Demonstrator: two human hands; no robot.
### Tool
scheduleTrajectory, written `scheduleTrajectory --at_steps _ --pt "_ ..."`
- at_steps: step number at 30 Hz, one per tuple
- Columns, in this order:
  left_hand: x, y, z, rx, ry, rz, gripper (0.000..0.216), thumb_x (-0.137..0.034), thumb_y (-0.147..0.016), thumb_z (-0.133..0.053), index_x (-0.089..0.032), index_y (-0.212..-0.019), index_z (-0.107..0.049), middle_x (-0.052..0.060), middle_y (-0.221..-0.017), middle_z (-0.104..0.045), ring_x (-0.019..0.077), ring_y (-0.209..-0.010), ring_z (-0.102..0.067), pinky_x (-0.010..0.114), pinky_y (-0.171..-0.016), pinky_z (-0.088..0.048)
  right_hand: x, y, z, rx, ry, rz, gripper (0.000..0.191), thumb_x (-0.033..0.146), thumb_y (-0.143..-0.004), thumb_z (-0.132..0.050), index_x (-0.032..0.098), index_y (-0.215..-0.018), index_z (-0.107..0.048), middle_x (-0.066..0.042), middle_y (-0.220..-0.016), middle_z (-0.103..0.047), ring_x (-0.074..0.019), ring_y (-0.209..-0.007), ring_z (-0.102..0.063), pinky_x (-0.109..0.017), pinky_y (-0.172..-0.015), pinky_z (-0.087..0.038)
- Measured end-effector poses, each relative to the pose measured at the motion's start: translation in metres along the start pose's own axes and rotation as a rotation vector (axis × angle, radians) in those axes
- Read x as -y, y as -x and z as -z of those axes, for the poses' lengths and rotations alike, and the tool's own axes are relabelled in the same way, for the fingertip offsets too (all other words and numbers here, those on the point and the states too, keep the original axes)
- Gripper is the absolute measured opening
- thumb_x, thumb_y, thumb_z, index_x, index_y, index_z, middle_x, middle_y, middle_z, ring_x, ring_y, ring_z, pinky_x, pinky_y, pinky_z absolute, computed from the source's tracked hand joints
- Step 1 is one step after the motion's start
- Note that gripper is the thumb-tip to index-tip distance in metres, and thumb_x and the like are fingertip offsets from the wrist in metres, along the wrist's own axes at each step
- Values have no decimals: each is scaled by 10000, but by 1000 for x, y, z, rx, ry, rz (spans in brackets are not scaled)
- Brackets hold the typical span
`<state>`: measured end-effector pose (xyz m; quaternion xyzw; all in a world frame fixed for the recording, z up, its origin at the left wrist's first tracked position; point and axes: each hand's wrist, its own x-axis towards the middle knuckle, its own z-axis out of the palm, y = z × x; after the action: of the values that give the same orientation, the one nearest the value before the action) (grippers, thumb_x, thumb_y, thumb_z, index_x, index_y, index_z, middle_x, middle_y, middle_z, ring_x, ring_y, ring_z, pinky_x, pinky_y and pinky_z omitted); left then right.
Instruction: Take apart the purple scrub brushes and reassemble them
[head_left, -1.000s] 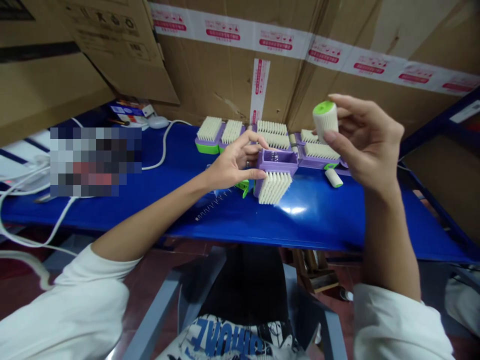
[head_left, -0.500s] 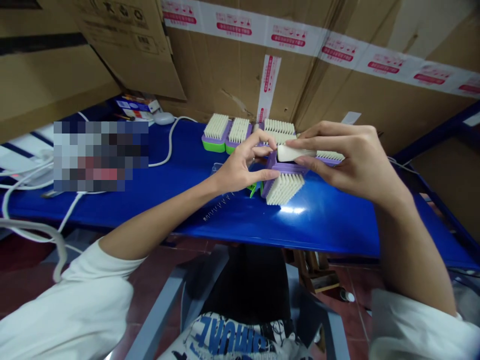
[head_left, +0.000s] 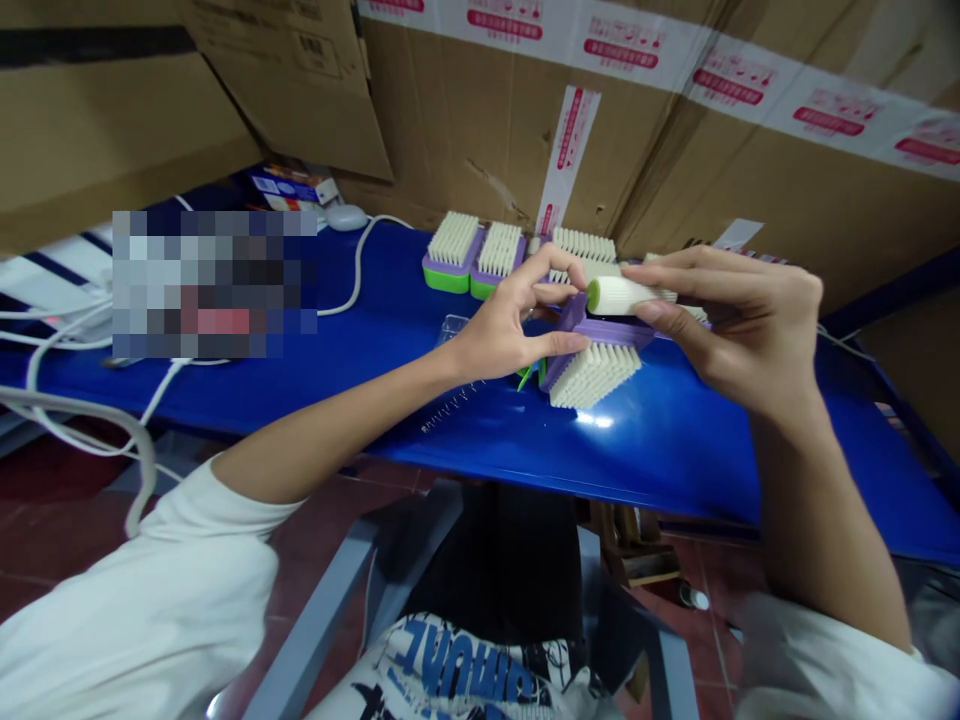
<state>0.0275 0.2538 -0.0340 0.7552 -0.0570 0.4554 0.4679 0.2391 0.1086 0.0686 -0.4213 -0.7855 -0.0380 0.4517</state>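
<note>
My left hand [head_left: 499,330] grips the near left end of a purple brush [head_left: 596,375] with cream bristles, its thumb on the side and its fingers curled at the top. The brush is tilted above the blue table, bristles toward me. Between the thumb and fingers of my right hand [head_left: 757,320] is a white ribbed roller [head_left: 622,297] with a green end, lying along the brush's top; whether it is seated there I cannot tell. Some bright green plastic [head_left: 525,378] shows below my left hand.
Behind my hands, several bristle brushes [head_left: 452,242] stand bristles up along the cardboard wall [head_left: 465,120]. A clear plastic piece [head_left: 454,328] and a row of tiny metal parts [head_left: 452,405] lie by my left forearm. White cables [head_left: 356,270] run across the left of the blue table [head_left: 360,390].
The roller's ribbed side and green end now show, where a smooth white side faced me before. Both hands keep their hold, and the whole view has shifted slightly.
</note>
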Motion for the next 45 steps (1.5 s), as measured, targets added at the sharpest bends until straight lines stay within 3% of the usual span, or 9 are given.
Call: scheduleTrajectory --at_steps 10,18,21,25,29,33,37,41,45 --pt "-7 1 -3 -32 90 144 643 -566 -923 -1015 -257 -1341 -636 55 -1095 -799 272 -1052 -829 415 -919 -676 14 -4 4 12 96 -46 232 263 -959 -914 322 -1171 -988 -50 -1090 -935 -230 -888 -867 -342 -704 -655" --pt "-4 -1 2 -38 51 123 705 -631 -880 -1029 -259 -1340 -646 35 -1049 -761 271 -1054 -803 393 -888 -667 14 4 -10 -84 69 -77 184 273 -926 -907 261 -1092 -984 -75 -1025 -928 -236 -857 -843 -363 -685 -571" --pt "-6 -1 2 -37 75 144 699 -604 -865 -1050 -256 -1318 -646 54 -1104 -766 298 -1101 -797 423 -904 -665 14 4 -10 -55 73 -88 176 290 -954 -889 245 -1096 -982 -82 -1016 -919 -230 -844 -829 -366 -680 -564" --pt "-8 -1 2 -45 63 155 672 -610 -873 -1043 -259 -1294 -654 57 -1101 -754 299 -1103 -792 427 -900 -668 14 4 -7 -9 66 -117 184 293 -994 -869 280 -1146 -971 -61 -1072 -911 -222 -872 -817 -360 -660 -560" --pt "-9 -5 10 2 15 142 703 -675 -852 -1040 -271 -1290 -666 34 -1080 -712 288 -1114 -783 424 -901 -670 17 6 -5 -3 75 -152 191 327 -983 -881 368 -1156 -952 -22 -1087 -901 -269 -897 -815 -437 -675 -581" --pt "-13 -12 23 94 44 184 734 -620 -753 -1123 -246 -1202 -680 19 -1080 -625 329 -1194 -766 510 -985 -658 22 3 -5 45 80 -162 192 310 -1017 -844 344 -1170 -955 -64 -1066 -892 -314 -902 -813 -508 -677 -579" --pt "-14 -13 26 51 78 223 778 -550 -681 -1176 -232 -1193 -685 12 -1070 -565 403 -1289 -736 589 -1015 -638 25 1 -6 2 28 -151 195 249 -958 -879 290 -1129 -962 -62 -1025 -888 -283 -863 -797 -468 -648 -530" --pt "-13 -11 24 50 60 199 778 -574 -686 -1164 -244 -1204 -687 5 -1069 -567 356 -1213 -762 538 -964 -654 27 2 -9 -2 64 -171 169 268 -959 -851 241 -1090 -956 -59 -989 -867 -254 -844 -784 -437 -663 -541" --pt "-17 -13 22 75 11 167 905 -636 -703 -1136 -302 -1391 -653 2 -1071 -605 271 -1060 -780 411 -853 -662 30 -1 -8 27 87 -207 158 238 -926 -793 242 -1026 -915 -54 -965 -823 -261 -862 -771 -444 -687 -540"
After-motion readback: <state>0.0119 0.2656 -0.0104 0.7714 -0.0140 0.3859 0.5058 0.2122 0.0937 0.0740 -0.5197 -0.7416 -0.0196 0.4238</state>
